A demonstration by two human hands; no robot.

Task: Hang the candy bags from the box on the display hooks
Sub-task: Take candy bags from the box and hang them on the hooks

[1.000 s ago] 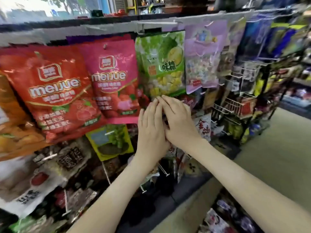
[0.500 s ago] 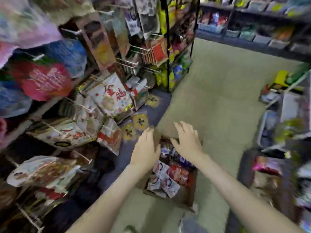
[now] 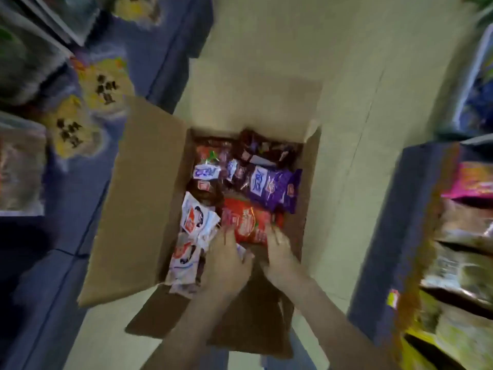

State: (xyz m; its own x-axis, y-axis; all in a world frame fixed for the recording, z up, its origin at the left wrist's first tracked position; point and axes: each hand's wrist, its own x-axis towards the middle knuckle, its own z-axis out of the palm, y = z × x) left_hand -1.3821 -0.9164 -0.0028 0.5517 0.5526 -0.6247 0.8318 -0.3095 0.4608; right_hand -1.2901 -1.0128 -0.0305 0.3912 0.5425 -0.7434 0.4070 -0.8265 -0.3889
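1. Left hand (image 3: 226, 260) and right hand (image 3: 280, 253) reach side by side over the near edge of the cardboard box (image 3: 138, 196). Both touch the red candy bag (image 3: 248, 222), but blur hides whether either grips it.
2. White bags (image 3: 197, 217) lie along the box's left wall, and a purple bag (image 3: 272, 188) lies toward its right wall.
3. Risk: lifted by its slick film, the red bag may slip or drag neighbouring bags out.
4. Half a second earlier both hands hovered, spread, above the box; now they are inside it.

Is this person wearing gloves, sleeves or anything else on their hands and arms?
No gloves: the left hand and right hand are bare. The left forearm and right forearm are bare too, with no sleeve in view. No watch, bracelet or ring shows, though the blur could hide a thin ring.
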